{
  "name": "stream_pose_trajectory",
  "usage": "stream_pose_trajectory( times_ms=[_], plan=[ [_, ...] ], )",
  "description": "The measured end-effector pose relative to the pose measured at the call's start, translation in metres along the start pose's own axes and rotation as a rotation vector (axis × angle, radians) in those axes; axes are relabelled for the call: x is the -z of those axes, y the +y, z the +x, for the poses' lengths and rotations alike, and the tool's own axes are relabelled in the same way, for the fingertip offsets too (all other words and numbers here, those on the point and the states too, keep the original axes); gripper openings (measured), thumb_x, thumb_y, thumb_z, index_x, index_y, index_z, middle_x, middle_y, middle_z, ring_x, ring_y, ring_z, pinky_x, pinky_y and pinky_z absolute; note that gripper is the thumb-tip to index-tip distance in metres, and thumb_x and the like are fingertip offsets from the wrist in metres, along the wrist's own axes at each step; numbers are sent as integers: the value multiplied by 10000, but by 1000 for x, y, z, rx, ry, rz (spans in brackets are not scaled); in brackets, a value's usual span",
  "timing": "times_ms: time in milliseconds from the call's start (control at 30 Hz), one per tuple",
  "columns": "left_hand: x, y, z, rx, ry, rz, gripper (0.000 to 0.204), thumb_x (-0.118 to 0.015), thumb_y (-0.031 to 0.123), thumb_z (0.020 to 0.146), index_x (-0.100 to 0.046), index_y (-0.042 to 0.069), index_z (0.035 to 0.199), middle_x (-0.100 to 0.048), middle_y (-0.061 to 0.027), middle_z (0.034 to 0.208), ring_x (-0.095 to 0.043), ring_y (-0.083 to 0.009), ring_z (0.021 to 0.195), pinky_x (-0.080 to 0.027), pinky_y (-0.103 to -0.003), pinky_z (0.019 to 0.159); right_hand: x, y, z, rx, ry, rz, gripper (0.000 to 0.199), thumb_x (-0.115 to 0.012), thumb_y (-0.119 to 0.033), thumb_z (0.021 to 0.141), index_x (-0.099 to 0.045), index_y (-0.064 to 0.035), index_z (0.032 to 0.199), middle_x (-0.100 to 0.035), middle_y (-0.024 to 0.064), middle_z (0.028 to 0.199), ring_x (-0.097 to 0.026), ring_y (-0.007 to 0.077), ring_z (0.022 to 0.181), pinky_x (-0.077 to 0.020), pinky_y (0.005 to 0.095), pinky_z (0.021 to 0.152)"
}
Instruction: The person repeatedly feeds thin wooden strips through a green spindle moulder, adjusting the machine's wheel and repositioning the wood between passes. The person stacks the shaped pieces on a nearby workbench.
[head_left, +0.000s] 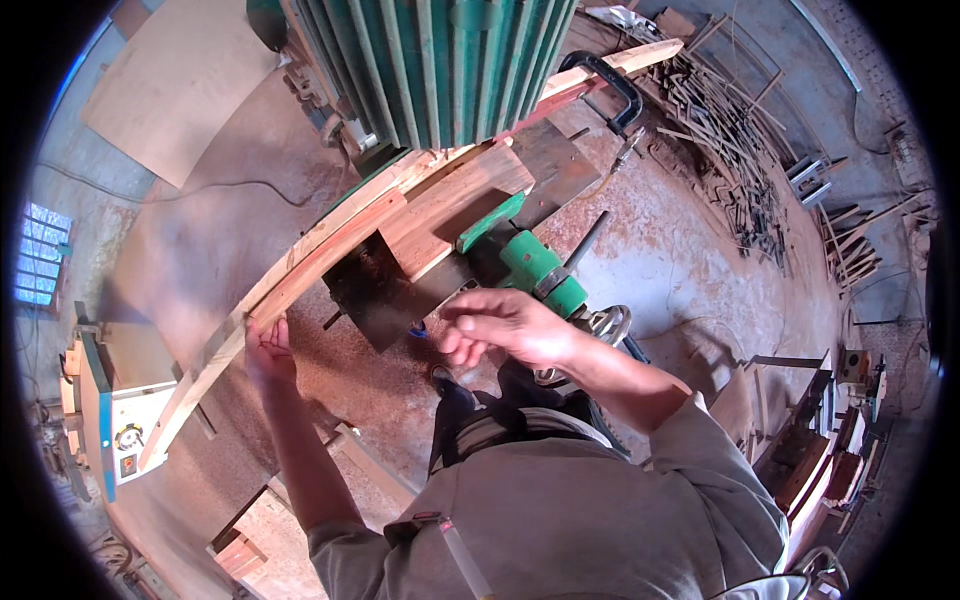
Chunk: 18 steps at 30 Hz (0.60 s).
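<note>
Sawdust floor (690,250) around left hand (268,350) at plank (330,240) edge

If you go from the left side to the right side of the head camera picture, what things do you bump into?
Barred window → white and blue machine → left hand on the long wooden plank → green motor → right hand → pile of wood scraps.

This was a woodworking shop: a big green machine (440,60) stood over a sawdust-covered floor (660,260), long wooden planks (330,235) ran through it, offcuts and scrap strips (740,150) lay heaped by the wall, and a plywood sheet (175,85) leaned nearby
</note>
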<state>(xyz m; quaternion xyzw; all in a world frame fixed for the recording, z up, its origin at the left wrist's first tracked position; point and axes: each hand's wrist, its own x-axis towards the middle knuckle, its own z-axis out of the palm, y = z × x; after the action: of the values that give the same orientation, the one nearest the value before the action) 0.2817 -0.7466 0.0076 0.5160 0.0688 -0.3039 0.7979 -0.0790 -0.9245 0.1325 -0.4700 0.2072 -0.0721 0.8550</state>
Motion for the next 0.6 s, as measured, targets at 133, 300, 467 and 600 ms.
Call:
stream_pose_trajectory(
  times_ms=[133,300,467,600],
  plan=[
    [-9,-18,2,-12,-35,-26,373,-533,294,919,-515,13,1164,-601,-122,1127,-577,-213,1056,-480,-314,916,18,-5,-34,78,69,38,273,-490,-121,949,-502,25,1179,-631,138,976,-627,192,863,-514,304,743],
    [-48,-45,0,63,-78,102,418,-602,328,887,-523,7,1143,-611,-124,1083,-599,-219,980,-500,-311,865,36,-15,-70,215,148,27,253,-509,-105,937,-519,10,1162,-630,115,971,-614,173,862,-504,289,749],
    [-81,-71,-8,146,-82,163,457,-646,351,855,-530,6,1131,-617,-128,1028,-622,-217,882,-513,-306,811,73,-26,-99,370,362,-110,269,-561,-194,912,-551,7,1092,-629,152,948,-629,235,834,-509,350,735],
    [-105,-85,-10,152,-91,185,487,-664,361,839,-527,-7,1128,-607,-156,1031,-622,-238,882,-515,-317,803,108,-30,-114,440,613,-102,230,-550,-199,918,-563,-6,1043,-638,122,923,-634,220,801,-515,343,718]
  ],
)
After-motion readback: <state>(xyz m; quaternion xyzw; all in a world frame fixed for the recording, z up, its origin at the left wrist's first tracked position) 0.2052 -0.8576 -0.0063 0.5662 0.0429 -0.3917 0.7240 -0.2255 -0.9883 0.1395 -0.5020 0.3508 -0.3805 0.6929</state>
